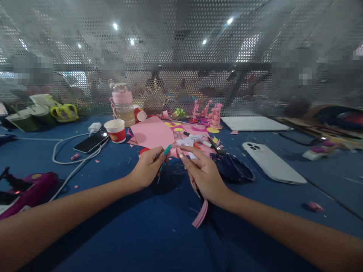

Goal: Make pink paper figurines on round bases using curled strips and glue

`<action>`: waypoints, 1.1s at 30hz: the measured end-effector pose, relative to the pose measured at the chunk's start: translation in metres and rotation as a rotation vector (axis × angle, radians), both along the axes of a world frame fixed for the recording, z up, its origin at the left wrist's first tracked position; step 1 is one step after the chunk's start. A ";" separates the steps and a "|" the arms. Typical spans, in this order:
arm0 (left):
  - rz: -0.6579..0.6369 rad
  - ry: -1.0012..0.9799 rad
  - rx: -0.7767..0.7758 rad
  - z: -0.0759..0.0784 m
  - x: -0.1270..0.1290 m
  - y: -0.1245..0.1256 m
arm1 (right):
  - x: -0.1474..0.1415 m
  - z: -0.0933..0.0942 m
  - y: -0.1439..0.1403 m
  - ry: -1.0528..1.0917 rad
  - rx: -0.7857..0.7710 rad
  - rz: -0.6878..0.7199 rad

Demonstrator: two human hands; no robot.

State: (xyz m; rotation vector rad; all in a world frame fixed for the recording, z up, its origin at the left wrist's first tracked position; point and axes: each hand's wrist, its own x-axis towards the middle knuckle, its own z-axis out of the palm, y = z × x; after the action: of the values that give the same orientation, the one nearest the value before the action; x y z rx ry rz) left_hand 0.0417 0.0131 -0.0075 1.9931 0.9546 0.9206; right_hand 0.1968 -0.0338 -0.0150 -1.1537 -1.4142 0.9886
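Observation:
My left hand (146, 168) is closed, thumb and forefinger pinching a slim teal stick (167, 150) whose lower end shows beneath the fingers. Its exact kind is hard to make out. Close on the right, my right hand (204, 174) is closed too, with a pink paper strip (200, 214) hanging below the palm. Between the two sets of fingertips shows a bit of pink paper; whether it belongs to the same strip cannot be made out. Just beyond the hands lie a large pink paper sheet (153, 133) and a white glue gun (190, 141).
A red-and-white paper cup (115, 131), bottle (123, 107), black phone (90, 141) and white cable (74, 172) stand or lie leftward. Curled pink paper pieces (214, 116) stand behind. To the right are a dark blue pouch-like item (235, 168) and white phone (273, 162).

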 end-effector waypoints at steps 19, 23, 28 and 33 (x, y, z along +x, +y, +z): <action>-0.042 0.110 0.710 -0.005 -0.003 0.000 | 0.001 -0.006 0.000 -0.122 0.077 0.046; -0.061 0.104 0.721 -0.005 -0.004 0.000 | 0.000 -0.004 -0.001 -0.090 0.013 0.084; -0.047 0.088 0.709 -0.004 -0.003 -0.001 | 0.000 -0.004 -0.001 -0.044 -0.051 0.111; -0.038 0.062 0.636 -0.002 -0.002 -0.002 | 0.000 -0.003 0.000 -0.038 -0.059 0.114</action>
State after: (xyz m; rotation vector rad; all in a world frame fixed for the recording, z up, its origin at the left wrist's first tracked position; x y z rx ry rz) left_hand 0.0393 0.0111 -0.0091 2.5654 0.7010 1.2582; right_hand 0.1967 -0.0333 -0.0179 -1.1505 -1.5033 1.0999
